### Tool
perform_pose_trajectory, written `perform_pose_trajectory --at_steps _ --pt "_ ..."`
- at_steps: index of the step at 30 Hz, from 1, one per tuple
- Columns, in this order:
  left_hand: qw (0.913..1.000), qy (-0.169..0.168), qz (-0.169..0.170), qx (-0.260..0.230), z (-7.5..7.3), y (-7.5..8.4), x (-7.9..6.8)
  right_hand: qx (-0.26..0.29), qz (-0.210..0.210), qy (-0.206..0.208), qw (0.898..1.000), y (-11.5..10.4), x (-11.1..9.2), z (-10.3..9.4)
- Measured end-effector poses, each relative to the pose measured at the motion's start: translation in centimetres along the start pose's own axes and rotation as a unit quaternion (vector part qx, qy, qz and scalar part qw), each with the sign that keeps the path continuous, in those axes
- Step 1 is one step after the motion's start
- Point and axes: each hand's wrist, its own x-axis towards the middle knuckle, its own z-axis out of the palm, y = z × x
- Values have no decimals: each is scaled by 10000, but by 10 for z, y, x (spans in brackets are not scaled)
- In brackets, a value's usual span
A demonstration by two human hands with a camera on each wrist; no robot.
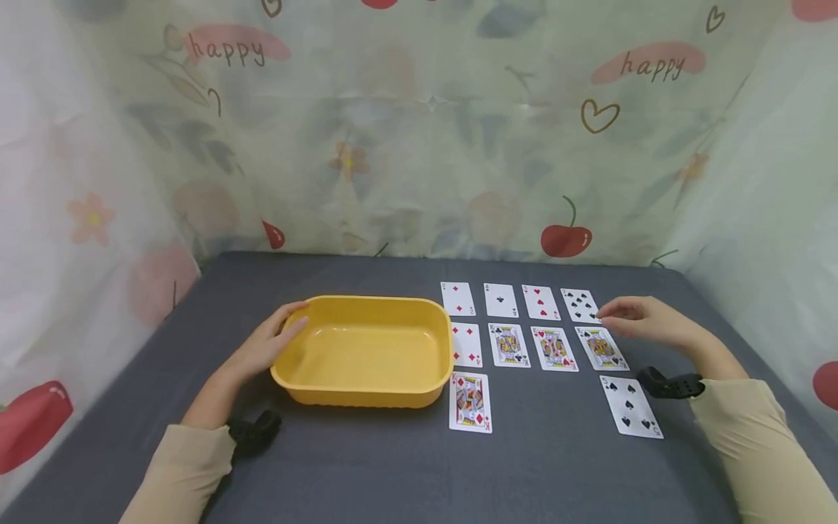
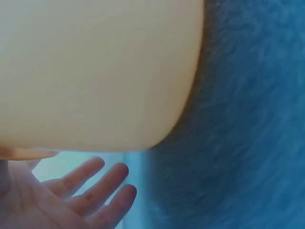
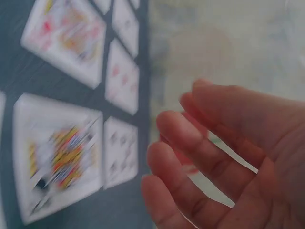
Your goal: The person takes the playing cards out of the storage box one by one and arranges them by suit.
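My left hand [image 1: 265, 346] holds the left rim of a yellow plastic basin [image 1: 373, 397], its thumb over the rim and its fingers along the outside. Three fingers [image 2: 97, 193] reach out straight past the basin wall [image 2: 95, 76] in the left wrist view. Above the right end of the playing cards is my right hand [image 1: 644, 320], fingers loosely bent and holding nothing. Nearest to it are a spade number card [image 1: 579, 304] and a spade face card [image 1: 601, 349]. A larger-looking spade number card [image 1: 630, 405] lies below its wrist. The basin's right side partly covers a diamond number card [image 1: 468, 344].
Other face-up cards lie in rows: a two of diamonds [image 1: 457, 298], an ace of clubs [image 1: 500, 300], a three of hearts [image 1: 540, 302], a club face card [image 1: 508, 345] and a heart face card [image 1: 553, 348]. A diamond face card [image 1: 470, 402] sits in front. Patterned curtains [image 1: 419, 145] enclose the dark tabletop [image 1: 406, 466].
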Motion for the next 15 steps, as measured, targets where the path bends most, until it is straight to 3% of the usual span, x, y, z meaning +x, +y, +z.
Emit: perform_pose_trajectory --at_steps 7,11,15 --pt "9966 65 356 745 -23 29 0 -367 -442 788 9952 -42 13 -6" --pt "9915 199 612 1134 -35 56 4 -222 -725 1098 9911 -66 18 -8" --pt "9849 346 832 1475 -38 82 10 0 -1034 1242 9868 -88 25 -8"
